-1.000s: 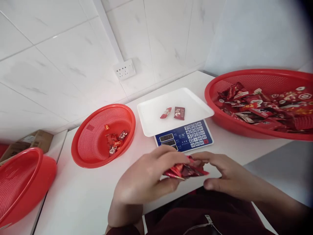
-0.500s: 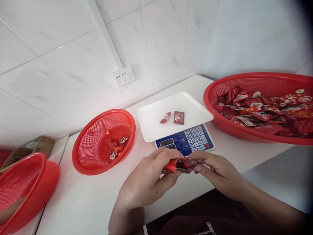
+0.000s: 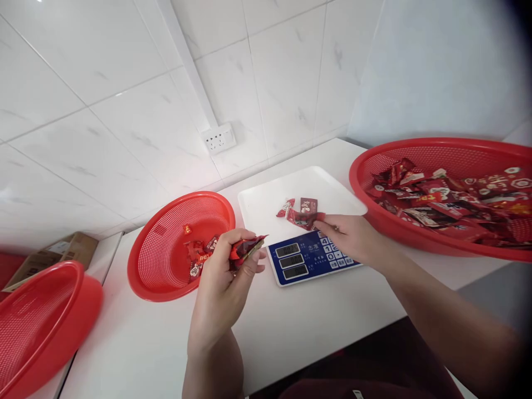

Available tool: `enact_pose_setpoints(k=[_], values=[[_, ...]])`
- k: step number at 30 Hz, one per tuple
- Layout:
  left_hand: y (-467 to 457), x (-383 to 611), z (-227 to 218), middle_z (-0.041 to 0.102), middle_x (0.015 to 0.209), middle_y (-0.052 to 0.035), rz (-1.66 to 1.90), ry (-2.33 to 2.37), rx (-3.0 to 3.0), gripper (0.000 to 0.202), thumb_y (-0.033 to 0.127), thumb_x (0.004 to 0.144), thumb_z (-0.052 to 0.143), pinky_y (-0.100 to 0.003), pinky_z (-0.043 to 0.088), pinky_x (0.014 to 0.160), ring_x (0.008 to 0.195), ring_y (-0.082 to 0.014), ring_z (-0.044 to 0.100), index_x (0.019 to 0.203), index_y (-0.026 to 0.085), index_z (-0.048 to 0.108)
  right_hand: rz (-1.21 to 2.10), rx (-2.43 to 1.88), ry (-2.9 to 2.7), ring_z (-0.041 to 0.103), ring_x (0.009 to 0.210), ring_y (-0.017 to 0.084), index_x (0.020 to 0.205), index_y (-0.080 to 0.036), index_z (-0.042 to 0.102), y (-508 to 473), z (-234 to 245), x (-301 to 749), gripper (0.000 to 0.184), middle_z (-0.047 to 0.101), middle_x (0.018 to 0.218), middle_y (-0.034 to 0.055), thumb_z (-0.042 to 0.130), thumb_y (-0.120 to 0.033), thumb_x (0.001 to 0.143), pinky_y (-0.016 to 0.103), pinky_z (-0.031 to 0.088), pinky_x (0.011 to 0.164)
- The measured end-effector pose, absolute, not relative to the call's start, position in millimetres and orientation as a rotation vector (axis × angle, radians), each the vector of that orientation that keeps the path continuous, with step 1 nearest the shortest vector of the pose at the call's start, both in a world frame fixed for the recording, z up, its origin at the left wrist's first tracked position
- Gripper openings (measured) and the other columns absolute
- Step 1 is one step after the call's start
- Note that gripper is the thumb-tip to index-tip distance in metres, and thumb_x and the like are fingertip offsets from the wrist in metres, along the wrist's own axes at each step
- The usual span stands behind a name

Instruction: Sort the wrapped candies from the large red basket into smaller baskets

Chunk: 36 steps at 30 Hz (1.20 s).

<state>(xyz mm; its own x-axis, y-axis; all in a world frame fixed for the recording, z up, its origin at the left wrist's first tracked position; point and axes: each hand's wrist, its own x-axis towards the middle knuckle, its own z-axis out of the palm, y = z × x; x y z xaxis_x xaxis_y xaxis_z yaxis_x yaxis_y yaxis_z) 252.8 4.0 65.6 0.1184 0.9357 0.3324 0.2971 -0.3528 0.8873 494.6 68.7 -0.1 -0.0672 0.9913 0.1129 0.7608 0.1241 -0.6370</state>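
Note:
My left hand [image 3: 226, 282] is closed round a few red wrapped snack packets [image 3: 246, 249], held in front of the small red basket [image 3: 141, 271]. Over the scale's white tray [image 3: 266, 199], my right hand [image 3: 347, 235] pinches a dark red snack packet [image 3: 305, 220] by its end. Close beside that packet on the tray lie a twisted red-and-white packet [image 3: 286, 209] and a square dark red packet [image 3: 308, 205]. Below the tray, the blue scale panel [image 3: 313, 247] shows lit displays; my right hand covers part of its keypad.
A large red basket [image 3: 355, 172] heaped with red packets stands at the right. Several packets lie in the small basket. At far left are another red basket [image 3: 89, 293] and a cardboard box [image 3: 78, 249]. A wall socket [image 3: 219, 138] sits above the white table [image 3: 266, 338].
My hands have parted: the right has moved forward onto the scale tray with one packet, the left has drawn left with the others. The other person's arm has left the far-left basket.

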Motion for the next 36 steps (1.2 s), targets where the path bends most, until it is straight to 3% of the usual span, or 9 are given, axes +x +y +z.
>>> enact_pose_setpoints(k=[3,6,11,14,18,28,33,36], values=[[2.9,253.3,66.3,0.064,0.091,0.0009,1.262,1.179,1.76,0.016,0.022,0.089,0.055,-0.024,0.062,0.065,0.083,-0.0114,0.067,0.104,0.025,0.053,0.319,-1.846,-2.009,0.059,0.065,0.021,0.087,-0.022,0.07,78.7,-5.0,496.0,0.042,0.068,0.073,0.0065,0.035,-0.044,0.091,0.027,0.03,0.051],[2.3,253.6,66.2,0.064,0.091,0.0009,1.269,1.169,1.769,0.016,0.022,0.089,0.055,-0.024,0.062,0.065,0.084,-0.0117,0.066,0.104,0.025,0.053,0.294,-1.836,-1.998,0.06,0.066,0.02,0.095,-0.023,0.069,81.1,-8.5,499.1,0.041,0.069,0.074,0.0054,0.034,-0.044,0.092,0.026,0.031,0.052],[1.6,252.3,65.3,0.065,0.091,0.0004,1.265,1.194,1.769,0.017,0.024,0.088,0.056,-0.026,0.062,0.065,0.082,-0.0126,0.067,0.105,0.024,0.053,0.476,-1.716,-1.998,0.055,0.058,0.016,0.07,-0.021,0.059,85.1,-14.2,499.5,0.039,0.063,0.064,0.0022,0.036,-0.044,0.091,0.025,0.035,0.051],[0.9,250.6,65.1,0.065,0.092,0.0001,1.254,1.19,1.78,0.017,0.025,0.089,0.056,-0.026,0.062,0.065,0.083,-0.0128,0.066,0.105,0.025,0.053,0.423,-1.733,-1.966,0.055,0.06,0.016,0.069,-0.02,0.059,90.7,-15.5,496.4,0.037,0.063,0.067,0.0031,0.038,-0.043,0.09,0.025,0.034,0.051],[0.9,248.1,65.4,0.064,0.092,0.0012,1.249,1.186,1.788,0.017,0.024,0.089,0.056,-0.025,0.062,0.067,0.084,-0.0118,0.066,0.106,0.027,0.053,0.316,-1.778,-1.852,0.059,0.072,0.02,0.083,-0.021,0.067,94.3,-11.1,494.9,0.035,0.068,0.081,0.0045,0.04,-0.042,0.089,0.027,0.036,0.054],[3.1,244.4,65.2,0.063,0.094,-0.0009,1.305,1.222,1.755,0.021,0.027,0.088,0.057,-0.026,0.062,0.063,0.079,-0.0122,0.067,0.108,0.025,0.052,0.139,-1.686,-1.664,0.063,0.076,0.022,0.096,-0.02,0.072,97.0,-12.7,506.8,0.036,0.071,0.087,0.0077,0.042,-0.039,0.088,0.031,0.044,0.065],[1.8,245.5,66.7,0.063,0.092,-0.0007,1.225,1.216,1.8,0.02,0.029,0.09,0.054,-0.023,0.061,0.059,0.074,-0.0101,0.063,0.109,0.024,0.053,0.285,-1.791,-1.736,0.065,0.084,0.023,0.125,-0.02,0.061,96.4,-12.4,500.9,0.045,0.069,0.111,0.0068,0.046,-0.038,0.087,0.037,0.049,0.075],[0.4,245.6,68.2,0.062,0.091,0.0004,1.17,1.217,1.828,0.018,0.03,0.09,0.053,-0.022,0.06,0.057,0.07,-0.0087,0.06,0.107,0.026,0.054,0.326,-1.762,-1.726,0.065,0.087,0.024,0.127,-0.022,0.059,90.0,-13.8,499.7,0.045,0.066,0.118,0.0053,0.045,-0.039,0.088,0.039,0.05,0.077]])
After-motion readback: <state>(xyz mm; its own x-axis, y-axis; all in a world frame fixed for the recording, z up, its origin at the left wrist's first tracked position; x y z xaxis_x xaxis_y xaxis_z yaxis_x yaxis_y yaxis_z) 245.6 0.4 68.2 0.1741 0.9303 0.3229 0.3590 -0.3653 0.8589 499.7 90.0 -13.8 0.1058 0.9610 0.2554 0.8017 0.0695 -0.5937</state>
